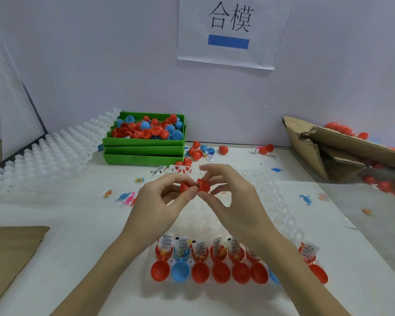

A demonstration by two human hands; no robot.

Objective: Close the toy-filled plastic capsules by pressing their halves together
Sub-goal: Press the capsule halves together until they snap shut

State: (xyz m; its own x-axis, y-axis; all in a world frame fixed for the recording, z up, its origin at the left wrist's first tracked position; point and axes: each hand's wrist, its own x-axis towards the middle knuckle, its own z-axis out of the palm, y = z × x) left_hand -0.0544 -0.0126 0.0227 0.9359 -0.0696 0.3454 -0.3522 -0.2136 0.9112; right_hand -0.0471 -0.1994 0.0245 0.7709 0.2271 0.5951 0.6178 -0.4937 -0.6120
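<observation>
Above the middle of the table my left hand (162, 197) pinches one red capsule half (184, 187) and my right hand (228, 192) pinches the other red half (203, 185). The two halves touch at their rims, with a small gap showing between them. Below my wrists a white holder tray (281, 206) carries a near row of open capsules (201, 252): red and blue halves filled with toys and paper slips, each with its empty lid half (200, 273) in front.
A stack of green bins (144, 153) with loose red and blue halves stands at the back. White trays (55, 151) lean at the left. A torn cardboard box (342, 147) lies at the right. Loose capsules (223, 149) and small plastic dinosaurs (306, 199) are scattered around.
</observation>
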